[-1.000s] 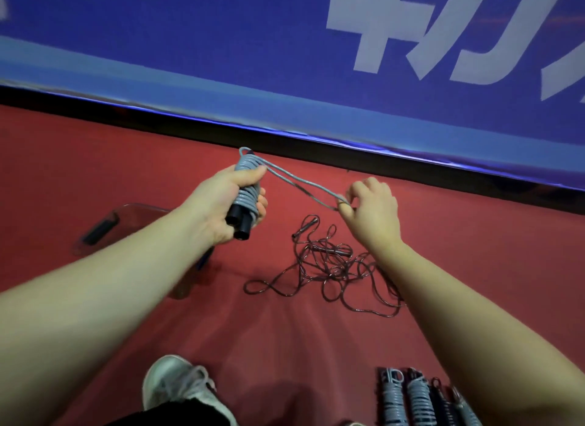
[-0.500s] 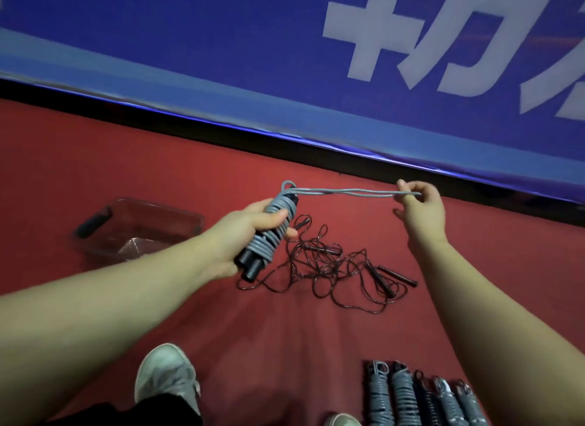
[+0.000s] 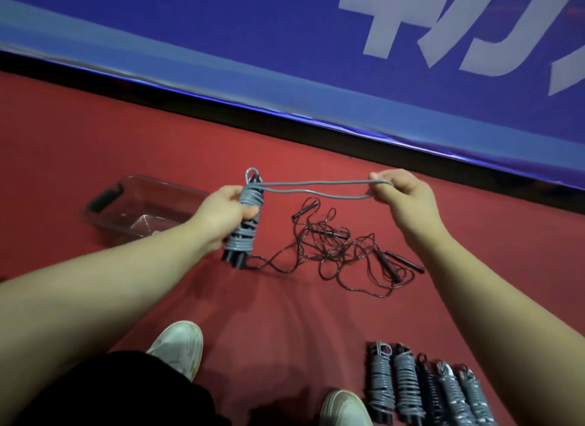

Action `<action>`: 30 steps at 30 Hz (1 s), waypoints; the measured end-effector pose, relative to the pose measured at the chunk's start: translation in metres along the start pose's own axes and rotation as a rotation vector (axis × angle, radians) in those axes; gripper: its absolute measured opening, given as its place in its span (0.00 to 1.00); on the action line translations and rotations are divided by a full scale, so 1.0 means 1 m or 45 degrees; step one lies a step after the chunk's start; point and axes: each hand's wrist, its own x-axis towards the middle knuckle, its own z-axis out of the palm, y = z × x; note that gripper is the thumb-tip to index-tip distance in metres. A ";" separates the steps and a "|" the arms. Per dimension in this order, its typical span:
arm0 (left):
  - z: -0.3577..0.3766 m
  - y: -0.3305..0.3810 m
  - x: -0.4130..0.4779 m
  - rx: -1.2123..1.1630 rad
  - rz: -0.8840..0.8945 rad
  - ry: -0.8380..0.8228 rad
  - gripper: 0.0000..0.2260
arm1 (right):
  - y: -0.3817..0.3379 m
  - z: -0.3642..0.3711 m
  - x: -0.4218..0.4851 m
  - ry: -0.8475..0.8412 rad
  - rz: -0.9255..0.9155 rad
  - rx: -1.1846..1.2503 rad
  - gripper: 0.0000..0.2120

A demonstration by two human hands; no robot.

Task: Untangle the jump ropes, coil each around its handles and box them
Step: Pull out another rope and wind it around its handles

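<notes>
My left hand (image 3: 221, 216) grips a grey jump rope (image 3: 248, 223) that is coiled around its two black handles, held nearly upright. A doubled loop of that grey rope (image 3: 316, 188) stretches level to the right, where my right hand (image 3: 400, 192) pinches its end. Below, on the red floor, lies a tangle of black jump ropes (image 3: 342, 248) with black handles sticking out. A clear plastic box (image 3: 104, 200) with a black handle stands on the floor to the left, beyond my left forearm.
Several coiled ropes (image 3: 424, 390) lie side by side at the bottom right. My two white shoes (image 3: 180, 346) show at the bottom. A blue banner wall (image 3: 285, 61) with white characters borders the red floor behind.
My right hand has pulled the grey loop farther right and taut. The left hand has turned the coiled handles more upright. The view has tilted down.
</notes>
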 end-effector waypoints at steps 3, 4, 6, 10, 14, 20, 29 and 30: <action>0.006 -0.010 0.007 0.076 0.015 0.014 0.14 | -0.016 0.007 0.003 -0.088 0.013 0.585 0.06; 0.008 -0.011 0.010 0.073 0.020 0.033 0.12 | -0.018 0.009 0.003 -0.203 0.055 0.714 0.05; 0.007 -0.013 0.017 0.033 0.003 0.093 0.11 | -0.016 0.014 0.002 -0.397 0.127 0.687 0.06; 0.006 -0.021 0.026 -0.078 -0.047 0.135 0.10 | 0.005 0.017 0.001 -0.281 0.479 0.438 0.11; 0.009 -0.024 0.035 -0.168 -0.075 0.156 0.15 | 0.018 0.019 0.001 -0.043 0.802 0.700 0.09; 0.006 -0.031 0.046 -0.231 -0.123 0.207 0.19 | 0.004 0.016 0.002 -0.125 0.721 1.280 0.13; 0.016 -0.008 0.023 -0.429 0.058 -0.109 0.19 | 0.037 -0.003 0.005 0.268 1.331 1.429 0.15; 0.021 -0.001 0.015 -0.450 0.087 -0.209 0.20 | 0.042 -0.007 0.004 0.320 1.352 1.457 0.14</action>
